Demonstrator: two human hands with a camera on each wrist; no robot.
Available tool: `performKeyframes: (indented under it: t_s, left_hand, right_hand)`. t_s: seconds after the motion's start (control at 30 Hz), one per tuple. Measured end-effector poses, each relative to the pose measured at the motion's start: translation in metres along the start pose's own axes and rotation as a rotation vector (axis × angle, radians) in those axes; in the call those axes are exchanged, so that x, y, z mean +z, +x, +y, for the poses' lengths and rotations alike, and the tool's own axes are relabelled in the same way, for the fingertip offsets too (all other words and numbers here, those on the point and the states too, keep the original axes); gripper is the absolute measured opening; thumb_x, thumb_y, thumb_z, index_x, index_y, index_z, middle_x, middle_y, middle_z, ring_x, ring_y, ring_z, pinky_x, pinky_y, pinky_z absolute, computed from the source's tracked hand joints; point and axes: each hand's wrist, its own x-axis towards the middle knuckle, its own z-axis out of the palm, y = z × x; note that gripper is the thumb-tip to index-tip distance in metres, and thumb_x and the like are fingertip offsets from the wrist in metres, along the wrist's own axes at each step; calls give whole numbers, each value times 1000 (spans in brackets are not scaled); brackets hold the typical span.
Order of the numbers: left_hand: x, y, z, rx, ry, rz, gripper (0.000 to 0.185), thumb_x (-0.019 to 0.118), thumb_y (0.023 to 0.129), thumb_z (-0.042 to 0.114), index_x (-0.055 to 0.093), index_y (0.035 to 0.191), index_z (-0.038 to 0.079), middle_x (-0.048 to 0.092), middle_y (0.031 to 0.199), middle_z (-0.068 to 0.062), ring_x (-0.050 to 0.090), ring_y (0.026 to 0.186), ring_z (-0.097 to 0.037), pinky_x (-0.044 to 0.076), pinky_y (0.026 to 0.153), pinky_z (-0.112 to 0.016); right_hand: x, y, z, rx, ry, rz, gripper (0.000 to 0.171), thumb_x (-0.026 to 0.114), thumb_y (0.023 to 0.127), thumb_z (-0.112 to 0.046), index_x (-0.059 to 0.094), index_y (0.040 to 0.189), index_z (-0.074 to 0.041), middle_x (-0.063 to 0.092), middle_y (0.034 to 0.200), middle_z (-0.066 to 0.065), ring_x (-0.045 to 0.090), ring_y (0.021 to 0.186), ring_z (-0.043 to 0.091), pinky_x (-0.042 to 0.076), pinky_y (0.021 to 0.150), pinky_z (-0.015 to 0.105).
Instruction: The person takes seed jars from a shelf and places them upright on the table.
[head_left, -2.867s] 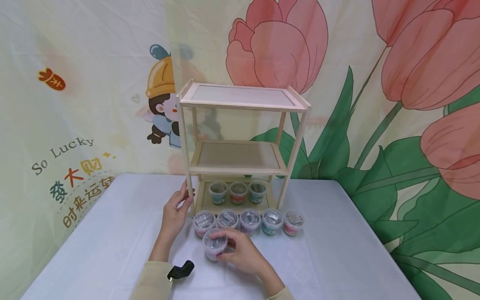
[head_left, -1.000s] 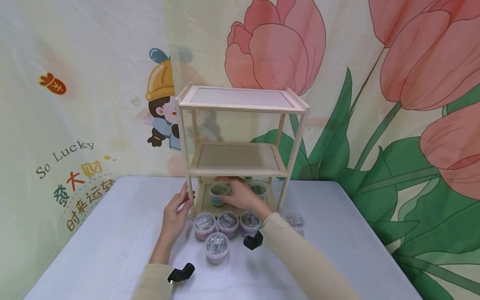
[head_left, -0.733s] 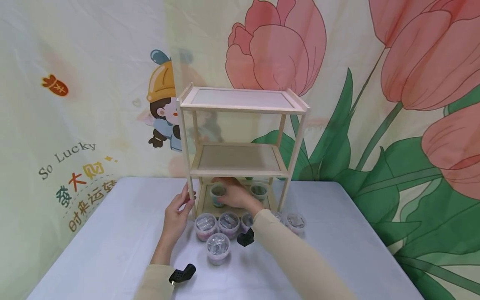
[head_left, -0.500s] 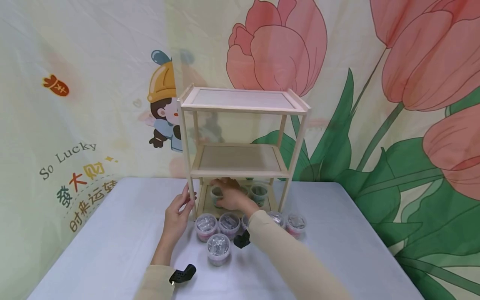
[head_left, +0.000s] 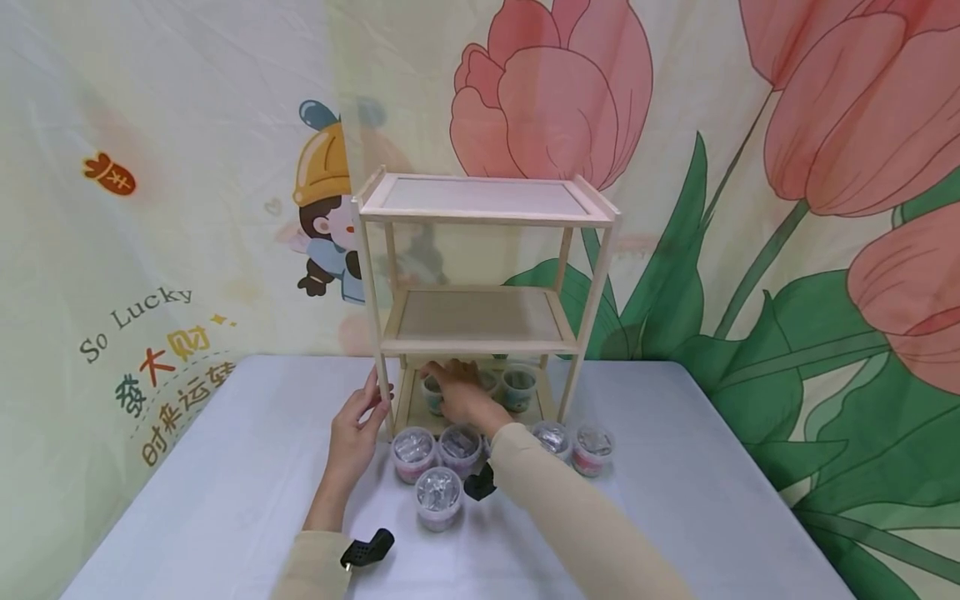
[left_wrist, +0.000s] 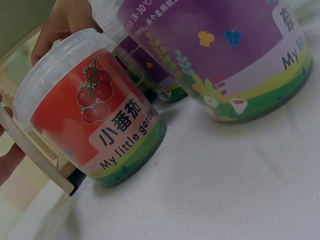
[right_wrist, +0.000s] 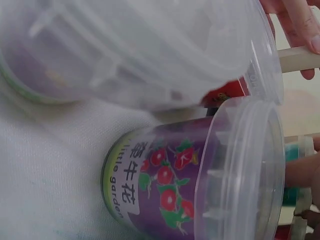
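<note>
My left hand grips the front left post of a three-tier wooden shelf; some fingers are behind the post. My right hand is inside the bottom tier, fingers curled at the left clear plastic tub. In the right wrist view, a finger crosses a teal-labelled tub. The middle tub is mostly hidden behind my right hand, while the right tub stands free. A tomato-labelled tub and a purple one fill the left wrist view.
Lidded tubs stand in a row before the shelf, including the leftmost and rightmost; my right sleeve hides part of the row. One more tub stands nearer me. A printed tulip cloth hangs behind.
My right hand let go of the front tub, which stays on the table, and reached into the bottom tier. It then shifted left from the middle tub to the left one. Left hand unchanged.
</note>
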Motion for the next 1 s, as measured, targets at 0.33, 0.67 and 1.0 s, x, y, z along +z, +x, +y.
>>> performKeyframes:
  t_s: [0.33, 0.67, 1.0]
  left_hand:
    - [1, 2, 1, -18, -21, -3, 60, 66, 105, 6, 48, 161, 22, 70, 123, -18, 62, 110, 4, 54, 93, -12]
    - [-1, 0, 3, -22, -12, 3, 61, 66, 105, 6, 48, 161, 21, 70, 128, -19, 63, 110, 2, 54, 93, -11]
    - [1, -1, 3, -10, 1, 4, 59, 65, 106, 7, 48, 161, 22, 71, 123, -17, 64, 110, -2, 54, 91, -10]
  right_hand:
    - [-14, -11, 0, -100, 155, 73, 51, 71, 101, -8, 55, 148, -19, 50, 154, 11, 48, 144, 29, 48, 116, 45]
    - [-26, -35, 8, -186, 258, 167, 49, 73, 98, -5, 61, 145, -14, 60, 147, 5, 46, 144, 28, 46, 117, 44]
    - [-43, -75, 8, -275, 394, 231, 49, 77, 96, -1, 62, 141, -13, 53, 145, 12, 58, 99, 17, 58, 77, 24]
